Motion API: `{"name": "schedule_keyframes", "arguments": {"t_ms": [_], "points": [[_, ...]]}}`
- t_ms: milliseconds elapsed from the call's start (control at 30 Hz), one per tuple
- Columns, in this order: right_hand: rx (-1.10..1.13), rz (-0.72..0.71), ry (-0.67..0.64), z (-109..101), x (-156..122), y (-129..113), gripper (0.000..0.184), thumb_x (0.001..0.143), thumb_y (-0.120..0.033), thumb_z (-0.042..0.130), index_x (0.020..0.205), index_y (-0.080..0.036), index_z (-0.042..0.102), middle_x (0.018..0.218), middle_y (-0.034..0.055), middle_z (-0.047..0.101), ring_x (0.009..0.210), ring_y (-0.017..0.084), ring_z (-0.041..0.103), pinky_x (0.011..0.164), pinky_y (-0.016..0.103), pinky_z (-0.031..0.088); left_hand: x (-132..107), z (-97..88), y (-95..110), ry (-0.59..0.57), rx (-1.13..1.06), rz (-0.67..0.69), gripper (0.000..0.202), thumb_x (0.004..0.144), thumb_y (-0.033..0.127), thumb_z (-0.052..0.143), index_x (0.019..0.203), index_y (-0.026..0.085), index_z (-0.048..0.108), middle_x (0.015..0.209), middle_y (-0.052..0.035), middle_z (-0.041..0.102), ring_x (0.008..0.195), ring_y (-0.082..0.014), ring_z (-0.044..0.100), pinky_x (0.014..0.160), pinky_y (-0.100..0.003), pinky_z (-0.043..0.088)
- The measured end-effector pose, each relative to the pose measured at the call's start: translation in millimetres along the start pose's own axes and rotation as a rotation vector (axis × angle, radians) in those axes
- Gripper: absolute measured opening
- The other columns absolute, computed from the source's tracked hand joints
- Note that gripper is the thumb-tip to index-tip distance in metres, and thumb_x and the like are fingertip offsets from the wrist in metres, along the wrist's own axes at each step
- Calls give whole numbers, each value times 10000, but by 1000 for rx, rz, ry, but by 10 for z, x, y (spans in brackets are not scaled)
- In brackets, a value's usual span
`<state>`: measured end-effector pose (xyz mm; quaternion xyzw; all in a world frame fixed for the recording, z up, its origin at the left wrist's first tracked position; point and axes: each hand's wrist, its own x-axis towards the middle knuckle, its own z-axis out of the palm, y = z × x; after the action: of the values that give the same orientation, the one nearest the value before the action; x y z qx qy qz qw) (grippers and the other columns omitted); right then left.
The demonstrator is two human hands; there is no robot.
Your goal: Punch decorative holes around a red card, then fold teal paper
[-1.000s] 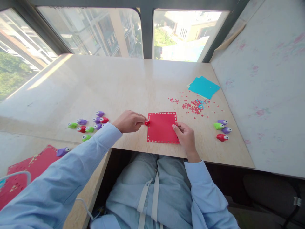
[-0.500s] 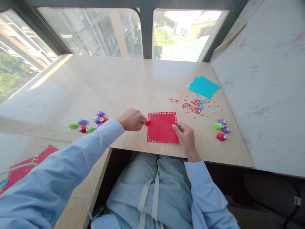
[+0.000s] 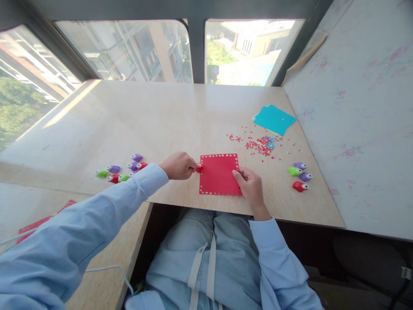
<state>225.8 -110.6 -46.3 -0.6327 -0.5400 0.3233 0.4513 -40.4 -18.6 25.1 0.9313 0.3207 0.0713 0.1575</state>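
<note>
My left hand point(image 3: 179, 165) is closed on a small red craft punch point(image 3: 199, 168), which sits at the left edge of a red sheet of paper point(image 3: 220, 175). Small punched shapes run along the sheet's top and bottom edges, with a few at the upper parts of the sides. My right hand point(image 3: 250, 185) pinches the sheet's right edge, thumb on top and fingers mostly hidden beneath. The sheet lies near the table's front edge.
Punches point(image 3: 112, 169) in purple, green and red stand at left; several more punches point(image 3: 300, 186) stand at right. Red and blue confetti point(image 3: 261, 145) is scattered near blue sheets point(image 3: 275, 119). Red paper point(image 3: 34, 224) and a white cable point(image 3: 109, 267) are at lower left.
Both hands keep their hold on the punch and the sheet, which stay nearly in place. The camera view has tilted slightly, and more of the red paper at lower left is covered by my sleeve.
</note>
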Motion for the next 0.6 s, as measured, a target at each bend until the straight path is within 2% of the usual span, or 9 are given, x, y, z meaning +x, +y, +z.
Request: {"name": "schedule_keyframes", "arguments": {"t_ms": [133, 300, 500, 600], "points": [[2, 2, 2, 1, 1, -3, 325, 869, -462, 600, 896, -168, 738, 800, 51, 733, 678, 197, 638, 656, 295, 486, -70, 2, 15, -45, 67, -12, 296, 756, 142, 475, 692, 248, 743, 603, -27, 717, 509, -141, 597, 521, -273, 342], [11, 5, 14, 3, 1, -11, 335, 855, -475, 611, 904, -168, 736, 795, 56, 737, 686, 206, 647, 674, 309, 500, -13, -42, 77, -37, 95, 21, 288, 753, 133, 486, 696, 253, 741, 639, -16, 732, 547, -147, 627, 539, -262, 369], [31, 13, 14, 8, 2, -6, 332, 846, -483, 621, 897, -173, 729, 832, 72, 749, 715, 221, 666, 673, 318, 515, 92, -251, 93, 86, 67, 16, 338, 754, 106, 455, 790, 234, 765, 807, -23, 776, 690, -165, 686, 639, -269, 454], [34, 13, 13, 5, 2, -11, 332, 846, -489, 620, 895, -179, 728, 832, 72, 752, 724, 224, 670, 673, 318, 518, 118, -383, 139, 121, 101, -21, 286, 770, 153, 476, 816, 200, 754, 787, -32, 763, 623, -154, 649, 614, -273, 437]]}}
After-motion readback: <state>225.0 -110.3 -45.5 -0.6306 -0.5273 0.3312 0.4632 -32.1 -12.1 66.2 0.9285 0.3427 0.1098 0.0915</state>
